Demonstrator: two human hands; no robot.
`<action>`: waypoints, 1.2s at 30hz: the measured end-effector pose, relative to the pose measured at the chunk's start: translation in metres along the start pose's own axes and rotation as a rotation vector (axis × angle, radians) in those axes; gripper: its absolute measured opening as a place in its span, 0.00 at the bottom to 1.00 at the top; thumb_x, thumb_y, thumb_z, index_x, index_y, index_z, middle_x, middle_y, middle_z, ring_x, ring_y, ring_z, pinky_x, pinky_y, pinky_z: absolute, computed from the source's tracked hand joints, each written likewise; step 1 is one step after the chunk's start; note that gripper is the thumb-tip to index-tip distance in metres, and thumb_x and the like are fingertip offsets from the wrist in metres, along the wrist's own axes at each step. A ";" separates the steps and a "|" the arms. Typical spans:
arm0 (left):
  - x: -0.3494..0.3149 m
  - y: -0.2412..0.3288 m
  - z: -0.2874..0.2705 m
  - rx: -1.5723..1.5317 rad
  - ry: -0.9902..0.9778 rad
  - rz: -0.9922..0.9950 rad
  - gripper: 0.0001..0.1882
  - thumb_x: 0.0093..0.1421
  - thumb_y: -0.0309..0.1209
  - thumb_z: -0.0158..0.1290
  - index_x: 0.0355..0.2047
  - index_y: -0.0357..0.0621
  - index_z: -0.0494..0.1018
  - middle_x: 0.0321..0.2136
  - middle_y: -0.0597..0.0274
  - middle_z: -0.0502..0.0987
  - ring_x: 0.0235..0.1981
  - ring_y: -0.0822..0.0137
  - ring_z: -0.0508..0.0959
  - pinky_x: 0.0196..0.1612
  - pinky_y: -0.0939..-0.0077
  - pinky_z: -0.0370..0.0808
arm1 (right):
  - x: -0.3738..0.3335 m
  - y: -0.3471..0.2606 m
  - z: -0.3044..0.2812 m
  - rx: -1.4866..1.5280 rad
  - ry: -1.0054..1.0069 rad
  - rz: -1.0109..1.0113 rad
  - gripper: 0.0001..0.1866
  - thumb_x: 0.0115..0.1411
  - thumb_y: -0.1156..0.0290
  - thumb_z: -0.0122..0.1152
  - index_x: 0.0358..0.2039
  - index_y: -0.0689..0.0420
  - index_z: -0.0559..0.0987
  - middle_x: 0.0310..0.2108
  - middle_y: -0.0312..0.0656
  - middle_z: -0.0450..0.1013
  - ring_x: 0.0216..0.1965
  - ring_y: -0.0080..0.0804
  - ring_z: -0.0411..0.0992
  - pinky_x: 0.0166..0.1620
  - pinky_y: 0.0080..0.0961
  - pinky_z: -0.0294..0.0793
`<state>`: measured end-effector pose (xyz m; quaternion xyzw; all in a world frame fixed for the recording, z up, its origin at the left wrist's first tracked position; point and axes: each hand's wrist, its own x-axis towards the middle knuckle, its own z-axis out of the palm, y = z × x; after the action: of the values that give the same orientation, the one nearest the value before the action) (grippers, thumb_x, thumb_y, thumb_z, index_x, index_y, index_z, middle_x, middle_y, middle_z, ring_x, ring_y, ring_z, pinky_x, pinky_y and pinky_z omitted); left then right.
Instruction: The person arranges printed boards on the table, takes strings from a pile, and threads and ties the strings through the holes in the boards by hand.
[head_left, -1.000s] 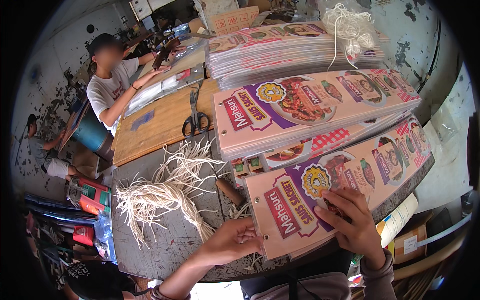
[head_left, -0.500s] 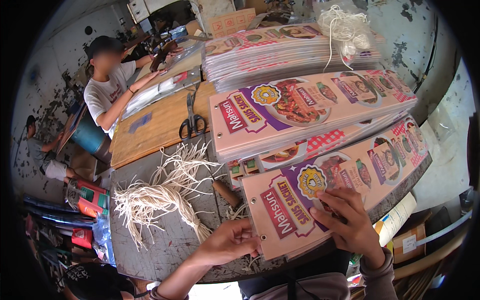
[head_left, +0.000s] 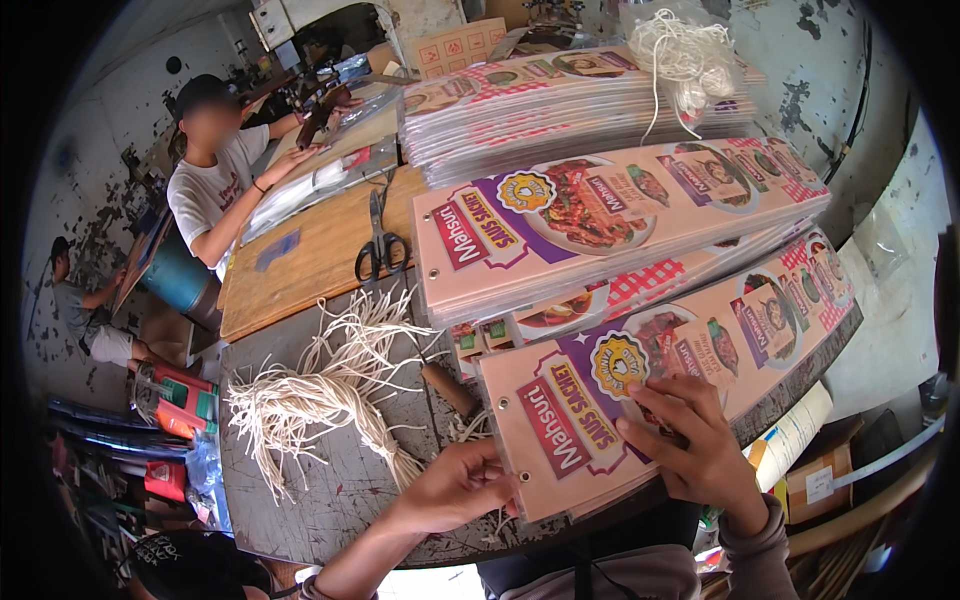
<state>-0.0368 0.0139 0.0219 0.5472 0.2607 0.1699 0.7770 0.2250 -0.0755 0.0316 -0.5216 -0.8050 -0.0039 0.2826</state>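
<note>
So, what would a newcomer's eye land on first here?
Probably the stacked, food-printed peach panels on the right, the nearest panel under the right hand's fingers. Then come the tangled white cords at left on the scratched gray table, with black-handled scissors on the wooden board behind.

This is plainly a small hand workshop, and a worn one: paint is flaking off the wall (head_left: 110, 130). On the scratched grey worktable (head_left: 275, 520) I see a thick bundle of white cords (head_left: 345, 400) and a wooden-handled tool (head_left: 450, 388). Stacks of plastic-covered printed cards (head_left: 500, 140) rise along its right side. Beyond its far left, another person (head_left: 215, 180) handles materials, near a blue drum (head_left: 180, 270).
</note>
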 end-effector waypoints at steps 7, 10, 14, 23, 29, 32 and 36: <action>0.001 -0.001 0.002 -0.002 -0.018 -0.017 0.12 0.60 0.24 0.46 0.43 0.31 0.68 0.28 0.61 0.76 0.28 0.76 0.75 0.33 0.82 0.74 | -0.001 0.002 0.001 -0.002 0.003 -0.021 0.27 0.38 0.80 0.58 0.44 0.51 0.77 0.51 0.41 0.66 0.49 0.41 0.65 0.51 0.42 0.65; 0.002 -0.001 0.007 0.006 0.006 0.033 0.12 0.60 0.27 0.48 0.42 0.32 0.70 0.28 0.62 0.76 0.26 0.77 0.75 0.31 0.83 0.74 | -0.001 0.003 0.002 -0.008 0.008 -0.035 0.27 0.37 0.79 0.58 0.44 0.51 0.77 0.50 0.41 0.67 0.49 0.42 0.65 0.51 0.42 0.65; 0.008 0.002 0.011 0.183 0.106 -0.077 0.14 0.59 0.34 0.52 0.40 0.35 0.73 0.26 0.64 0.77 0.21 0.78 0.73 0.24 0.85 0.72 | 0.000 -0.001 0.003 -0.001 -0.037 -0.084 0.27 0.37 0.78 0.59 0.43 0.51 0.77 0.50 0.38 0.68 0.49 0.38 0.66 0.52 0.41 0.63; 0.009 -0.011 0.002 -0.103 0.150 -0.056 0.38 0.62 0.60 0.31 0.37 0.32 0.71 0.25 0.56 0.77 0.21 0.70 0.75 0.24 0.77 0.72 | 0.001 -0.003 0.003 -0.022 -0.060 -0.074 0.24 0.39 0.76 0.59 0.43 0.50 0.78 0.50 0.35 0.69 0.49 0.34 0.67 0.55 0.40 0.61; 0.002 -0.001 -0.011 0.045 -0.014 -0.061 0.22 0.62 0.41 0.45 0.41 0.30 0.70 0.29 0.54 0.77 0.27 0.69 0.77 0.32 0.78 0.74 | 0.001 -0.005 0.005 -0.026 -0.031 -0.077 0.23 0.41 0.76 0.58 0.43 0.50 0.78 0.49 0.36 0.70 0.49 0.33 0.67 0.54 0.39 0.62; -0.002 0.009 -0.004 0.181 0.065 -0.015 0.16 0.57 0.26 0.51 0.45 0.30 0.68 0.34 0.54 0.77 0.33 0.71 0.76 0.39 0.77 0.73 | -0.007 -0.006 0.012 -0.088 0.040 -0.103 0.21 0.44 0.73 0.57 0.42 0.50 0.78 0.49 0.37 0.70 0.49 0.32 0.68 0.52 0.38 0.64; -0.013 0.023 0.010 0.315 0.080 0.088 0.17 0.56 0.20 0.51 0.47 0.31 0.67 0.38 0.55 0.76 0.37 0.72 0.75 0.43 0.77 0.71 | -0.012 -0.007 0.016 -0.240 0.168 -0.182 0.17 0.49 0.67 0.57 0.42 0.48 0.78 0.47 0.37 0.72 0.46 0.30 0.70 0.49 0.35 0.67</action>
<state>-0.0408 0.0075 0.0491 0.6660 0.2907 0.1826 0.6623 0.2157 -0.0843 0.0146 -0.4744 -0.8162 -0.1693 0.2831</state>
